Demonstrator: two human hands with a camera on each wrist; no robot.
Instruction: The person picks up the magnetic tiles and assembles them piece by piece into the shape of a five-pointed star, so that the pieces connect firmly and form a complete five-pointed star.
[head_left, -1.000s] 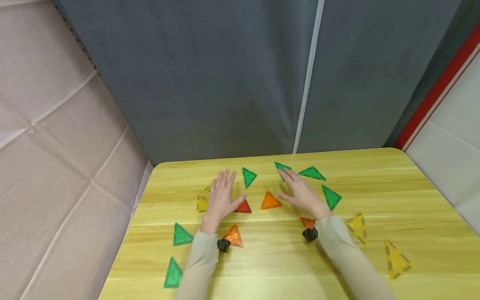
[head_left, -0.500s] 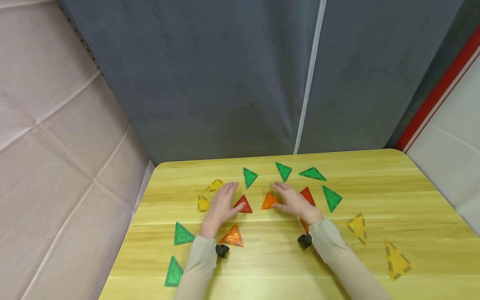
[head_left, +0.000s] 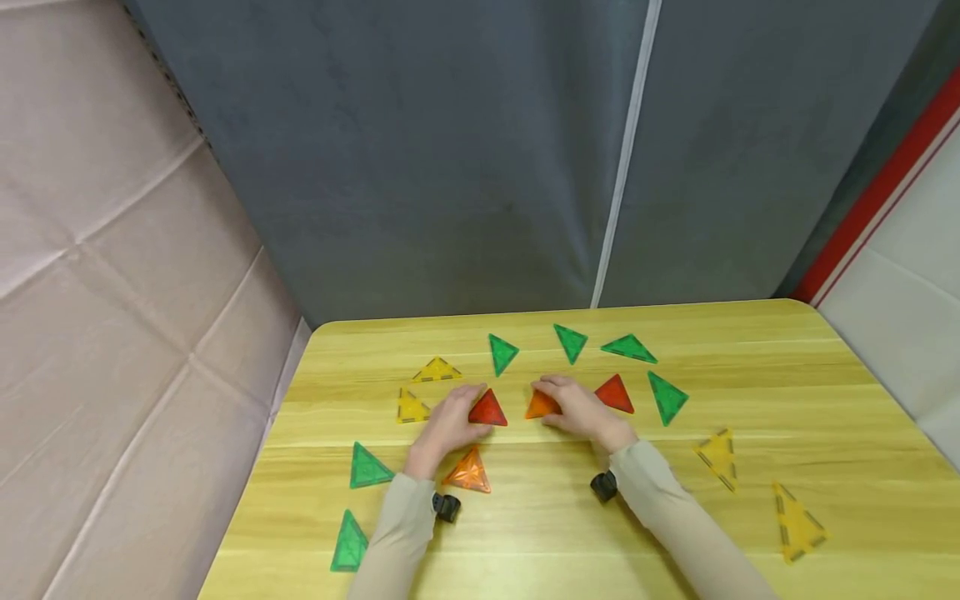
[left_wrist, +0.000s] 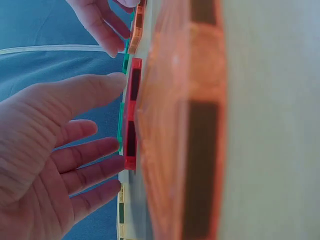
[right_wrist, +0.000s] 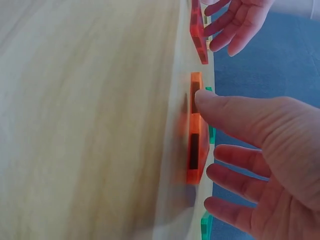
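Observation:
My left hand (head_left: pixel 448 423) is at the left side of a red triangular magnetic tile (head_left: pixel 491 411), thumb near its base and fingertips near its top. In the left wrist view the thumb and fingers (left_wrist: pixel 90 172) are apart, with no clear pinch on the red tile. Opposite it, my right hand (head_left: pixel 583 410) partly covers an orange triangular magnetic tile (head_left: pixel 540 405). Its thumb touches or nearly touches the orange tile's edge in the right wrist view, the other fingers (right_wrist: pixel 235 182) spread and slightly bent. Both tiles lie on the wooden table (head_left: pixel 540 533).
A second orange tile (head_left: pixel 469 473) lies beside my left wrist, and another red tile (head_left: pixel 615 393) beyond my right hand. Green triangles (head_left: pixel 572 342) are spread along the back and sides. Yellow triangles (head_left: pixel 437 370) lie at the left and right. A grey curtain (head_left: pixel 450 167) hangs behind the table.
Both hands have come back toward me from above the tiles and lowered to the red and orange ones, their fingers drawing in. The right red tile is uncovered. The tiles have not visibly moved.

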